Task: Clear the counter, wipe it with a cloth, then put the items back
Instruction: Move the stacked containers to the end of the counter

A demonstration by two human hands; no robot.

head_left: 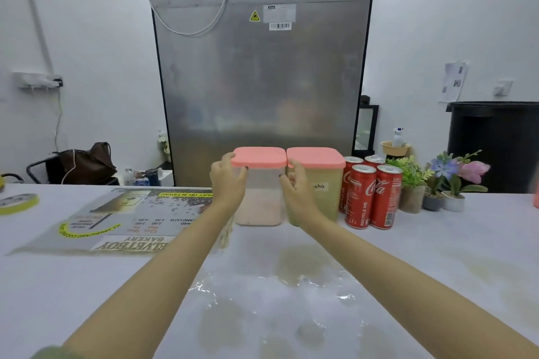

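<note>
A clear container with pink powder and a pink lid point(259, 198) stands at the far side of the white counter point(262, 285). My left hand point(229, 181) grips its left side just under the lid. My right hand point(294, 183) holds its right side, fingers curled against the wall. Touching it on the right is a second pink-lidded container with greenish powder point(323, 189), labelled in handwriting. Several red cola cans point(369, 195) stand right of that.
A printed menu sheet point(122, 218) lies flat on the left of the counter, and a yellow tape roll point(17, 202) sits at the far left edge. Small potted flowers point(446, 183) stand at the right. A steel fridge back point(259, 81) rises behind the counter.
</note>
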